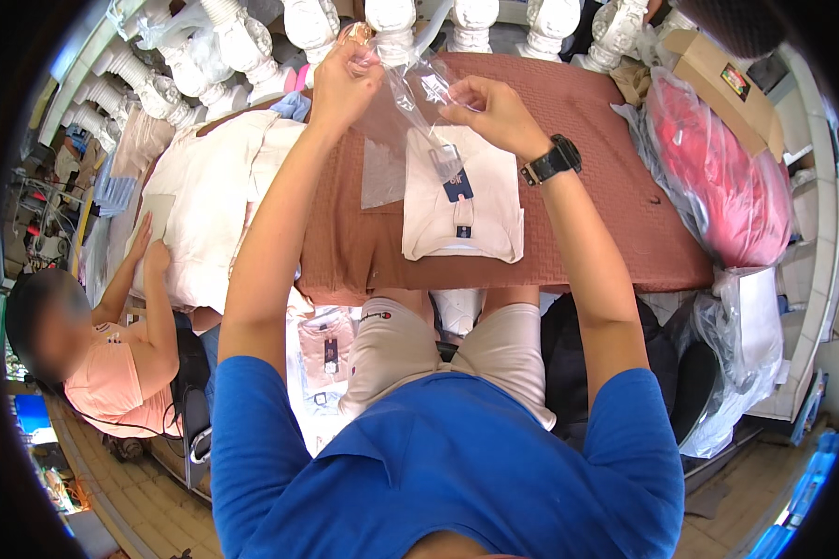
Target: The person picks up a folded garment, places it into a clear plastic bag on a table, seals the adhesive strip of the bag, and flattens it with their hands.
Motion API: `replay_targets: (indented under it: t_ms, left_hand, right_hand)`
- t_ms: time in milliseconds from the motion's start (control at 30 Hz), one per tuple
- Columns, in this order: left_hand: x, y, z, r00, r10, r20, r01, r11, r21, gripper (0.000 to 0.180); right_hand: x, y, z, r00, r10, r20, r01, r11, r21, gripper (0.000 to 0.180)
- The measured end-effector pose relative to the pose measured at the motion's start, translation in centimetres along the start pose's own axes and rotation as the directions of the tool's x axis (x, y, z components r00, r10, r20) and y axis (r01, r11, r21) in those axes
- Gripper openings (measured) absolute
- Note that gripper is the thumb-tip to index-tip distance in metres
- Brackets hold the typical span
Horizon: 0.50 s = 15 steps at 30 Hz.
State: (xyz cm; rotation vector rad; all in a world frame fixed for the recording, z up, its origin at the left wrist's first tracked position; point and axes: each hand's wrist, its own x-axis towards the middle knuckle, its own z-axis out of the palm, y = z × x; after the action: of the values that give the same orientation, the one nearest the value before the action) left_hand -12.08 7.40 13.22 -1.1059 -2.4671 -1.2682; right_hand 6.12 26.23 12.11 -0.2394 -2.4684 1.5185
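Both arms reach out over a table with a brown cloth (606,186). At the far side my left hand (348,82) is raised, its fingers closed on a clear plastic bag (403,107). My right hand (489,110), wearing a black watch, pinches the bag's other side. The bag hangs between the hands, its lower part over a folded cream shirt (429,224). That shirt lies flat, with a dark navy hang tag (458,185) on it and a small dark label at the collar. A flat clear sleeve (380,177) rests left of the shirt.
At the left, a person (126,373) in a peach top has hands on a pile of cream garments (205,186). White balusters (312,33) line the far edge. A bagged red bundle (708,177) and a cardboard box (722,88) sit at the right. Packed shirts (324,349) lie beside my leg.
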Motion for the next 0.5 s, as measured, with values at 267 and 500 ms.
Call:
replay_targets:
  t_ms: [267,500]
  left_hand:
    - [3.7,-4.5,0.8,0.741,-0.374,0.558,0.618,0.705,-0.349,0.012]
    - [4.1,-2.4,2.3,1.000,-0.021,0.005,0.018,0.699,-0.715,0.013]
  right_hand:
    - [7.9,4.1,-0.2,0.979,0.204,-0.004,-0.188,0.896,-0.401,0.026]
    - [11.2,-0.6,-3.0,0.549,-0.571,-0.610,0.146,0.785,-0.603,0.007]
